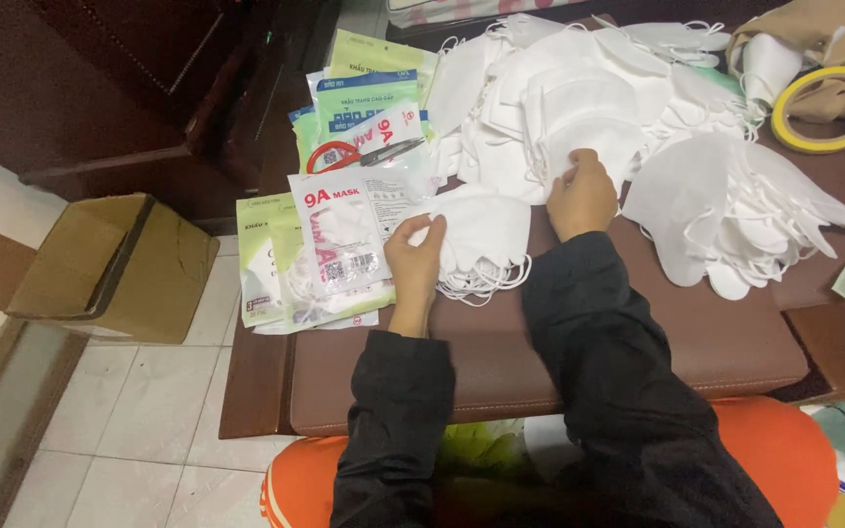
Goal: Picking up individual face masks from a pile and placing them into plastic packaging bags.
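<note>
On the left, a cardboard box (114, 269) sits on the floor. On the brown table (696, 342), the left hand (418, 256) pinches a small stack of white masks (476, 240) beside clear packets (339, 240). The right hand (582, 196), fingers curled, rests on the far loose mask pile (579, 98). It looks like a bundle is being gathered; bagging it next needs a firm grip.

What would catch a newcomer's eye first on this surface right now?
The big heap of white face masks spread across the far side of the brown padded surface. In front of it, the left hand pinches a small stack of masks, while the right hand reaches into the heap. Red-handled scissors lie on packets at left.
</note>
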